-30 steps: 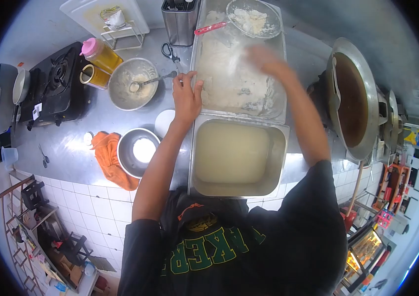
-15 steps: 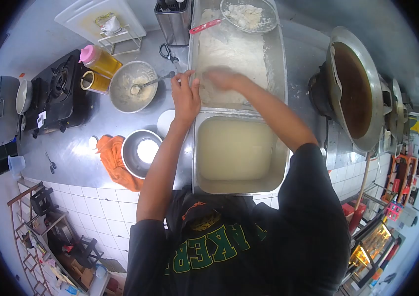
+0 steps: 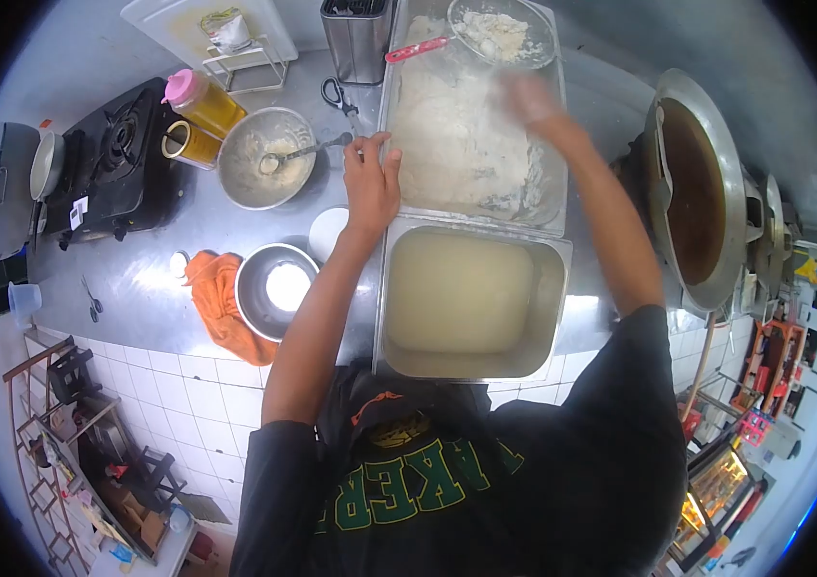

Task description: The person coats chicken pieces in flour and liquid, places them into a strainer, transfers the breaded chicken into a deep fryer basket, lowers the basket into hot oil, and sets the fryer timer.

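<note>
My left hand (image 3: pixel 373 183) rests at the left rim of a metal tray (image 3: pixel 565 192), its fingers apart and its thumb by the rim. White flour (image 3: pixel 461 135) covers the bottom of this tray. Over the flour's right side, my right hand (image 3: pixel 531 99) is smeared by motion, so its fingers cannot be made out. Just beyond it, a strainer (image 3: pixel 500 34) with a red handle (image 3: pixel 416 50) lies across the far end, holding clumpy flour. Nearer to me stands a second metal tray (image 3: pixel 565 288) filled with pale, cloudy liquid (image 3: pixel 461 293).
Left are a bowl (image 3: pixel 247 197) with a spoon, scissors (image 3: pixel 333 93), an oil bottle (image 3: pixel 201 101), a black stove (image 3: pixel 134 183), an empty metal bowl (image 3: pixel 252 313) and an orange cloth (image 3: pixel 216 308). A big pan (image 3: pixel 663 106) of brown liquid stands right.
My right hand has swept across the flour, away from my left hand to the far right. Flour is spread differently in the tray. My left hand stays at the rim.
</note>
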`<state>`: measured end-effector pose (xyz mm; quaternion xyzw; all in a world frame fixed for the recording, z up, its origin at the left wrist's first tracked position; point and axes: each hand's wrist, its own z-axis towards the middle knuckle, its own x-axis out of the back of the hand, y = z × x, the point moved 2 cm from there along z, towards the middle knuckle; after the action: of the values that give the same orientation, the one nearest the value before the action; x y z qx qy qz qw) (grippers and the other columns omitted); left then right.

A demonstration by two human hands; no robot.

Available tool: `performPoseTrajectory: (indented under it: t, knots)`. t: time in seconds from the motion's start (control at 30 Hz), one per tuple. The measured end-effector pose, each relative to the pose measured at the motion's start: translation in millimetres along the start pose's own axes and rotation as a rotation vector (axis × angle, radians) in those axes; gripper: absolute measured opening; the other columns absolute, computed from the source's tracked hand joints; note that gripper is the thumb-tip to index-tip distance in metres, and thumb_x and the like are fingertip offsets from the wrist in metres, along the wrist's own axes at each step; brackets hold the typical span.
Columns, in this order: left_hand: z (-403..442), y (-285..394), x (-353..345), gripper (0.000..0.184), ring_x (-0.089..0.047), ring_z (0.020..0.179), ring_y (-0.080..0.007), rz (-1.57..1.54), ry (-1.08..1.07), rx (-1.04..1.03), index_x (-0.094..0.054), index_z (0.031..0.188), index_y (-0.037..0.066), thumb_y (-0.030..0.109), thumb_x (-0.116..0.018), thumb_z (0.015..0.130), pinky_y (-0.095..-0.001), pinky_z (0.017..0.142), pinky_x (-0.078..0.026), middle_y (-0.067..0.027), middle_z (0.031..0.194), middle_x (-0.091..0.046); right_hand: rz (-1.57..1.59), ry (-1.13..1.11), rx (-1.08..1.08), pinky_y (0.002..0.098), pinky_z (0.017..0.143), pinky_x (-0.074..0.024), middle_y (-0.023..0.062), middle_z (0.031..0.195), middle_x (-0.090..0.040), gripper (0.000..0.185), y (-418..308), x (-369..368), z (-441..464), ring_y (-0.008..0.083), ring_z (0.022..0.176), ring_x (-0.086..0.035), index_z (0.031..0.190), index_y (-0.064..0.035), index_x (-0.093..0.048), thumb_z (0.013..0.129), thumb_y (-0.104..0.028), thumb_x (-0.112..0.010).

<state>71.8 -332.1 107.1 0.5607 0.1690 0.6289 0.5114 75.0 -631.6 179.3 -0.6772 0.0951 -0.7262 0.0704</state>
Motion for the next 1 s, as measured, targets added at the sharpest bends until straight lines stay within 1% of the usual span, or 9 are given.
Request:
performPoseTrajectory:
  t: [0.2,0.33,0.4,0.43,0.6,0.67,0.73,0.93,1.0]
  knots:
    - [1,0,1,0.036,-0.048,0.109,-0.0437,-0.011,0.009,-0.005,-0.052,0.129,0.009,0.032,-0.050,0.102,-0.0506,0.091,-0.041,-0.0277,0.120,-0.046,-0.156,0.470,-0.084,0.0442,0.094,-0.0500,0.0216,0.110,-0.068,0.033,2,65,34,0.0372,0.105,-0.064,0.116,-0.0021,-0.066,0.085,-0.013,-0.063]
    - [1,3,1,0.036,-0.048,0.109,-0.0436,0.001,-0.011,-0.002,-0.052,0.129,0.007,0.031,-0.049,0.102,-0.0509,0.091,-0.041,-0.0277,0.119,-0.046,-0.124,-0.260,-0.148,0.0471,0.100,-0.0461,0.0216,0.125,-0.063,0.043,-22,-43,44,0.0371,0.115,-0.060,0.125,-0.0105,-0.062,0.087,-0.029,-0.065]
    - [1,4,3,0.038,-0.047,0.110,-0.0436,-0.015,-0.018,-0.027,-0.052,0.129,0.005,0.031,-0.048,0.103,-0.0504,0.093,-0.040,-0.0274,0.119,-0.047,0.040,-0.561,0.110,0.0463,0.108,-0.0386,0.0222,0.135,-0.055,0.049,-43,-119,32,0.0372,0.127,-0.051,0.127,-0.0072,-0.062,0.084,-0.031,-0.067]
    - [1,2,2,0.038,-0.047,0.110,-0.0436,-0.004,-0.059,-0.048,-0.052,0.129,0.005,0.031,-0.048,0.103,-0.0504,0.093,-0.040,-0.0274,0.119,-0.047,0.001,-0.485,0.202,0.0469,0.090,-0.0503,0.0237,0.107,-0.069,0.037,-55,-150,26,0.0380,0.103,-0.065,0.102,-0.0003,-0.071,0.081,-0.030,-0.062]
    - [2,-2,-1,0.042,-0.039,0.116,-0.0398,0.007,-0.062,-0.071,-0.049,0.125,-0.005,0.031,-0.041,0.106,-0.0470,0.103,-0.032,-0.0243,0.120,-0.050,0.255,-0.397,0.149,0.0454,0.071,-0.0535,0.0251,0.087,-0.069,0.024,-75,-158,15,0.0380,0.081,-0.069,0.087,0.0040,-0.072,0.075,-0.016,-0.063]
    - [2,-1,0,0.042,-0.039,0.116,-0.0396,0.008,-0.070,-0.070,-0.049,0.125,-0.005,0.031,-0.041,0.106,-0.0469,0.103,-0.032,-0.0242,0.121,-0.050,0.096,-0.671,0.376,0.0456,0.063,-0.0519,0.0238,0.081,-0.069,0.020,-48,-168,23,0.0376,0.072,-0.068,0.083,0.0032,-0.072,0.073,-0.011,-0.061]
    - [1,0,-2,0.041,-0.039,0.116,-0.0393,0.003,-0.054,-0.070,-0.048,0.125,-0.005,0.030,-0.041,0.106,-0.0468,0.102,-0.032,-0.0241,0.122,-0.050,0.183,-0.537,0.109,0.0480,0.066,-0.0513,0.0231,0.087,-0.070,0.021,-31,-118,14,0.0354,0.077,-0.069,0.086,0.0019,-0.072,0.075,-0.013,-0.061]
    - [1,-6,-5,0.043,-0.039,0.115,-0.0392,0.005,-0.049,-0.056,-0.047,0.126,-0.005,0.032,-0.041,0.106,-0.0464,0.102,-0.032,-0.0235,0.123,-0.049,0.137,-0.384,0.544,0.0442,0.083,-0.0513,0.0171,0.104,-0.070,0.034,-23,-141,-18,0.0333,0.094,-0.067,0.111,-0.0083,-0.068,0.080,-0.021,-0.069]
    - [2,-6,-3,0.040,-0.045,0.112,-0.0428,-0.019,-0.016,-0.056,-0.052,0.130,0.004,0.034,-0.046,0.104,-0.0491,0.098,-0.038,-0.0269,0.120,-0.043,0.070,-0.505,0.358,0.0443,0.085,-0.0519,0.0176,0.103,-0.070,0.032,-39,-148,-27,0.0347,0.095,-0.067,0.110,-0.0076,-0.069,0.082,-0.023,-0.066]
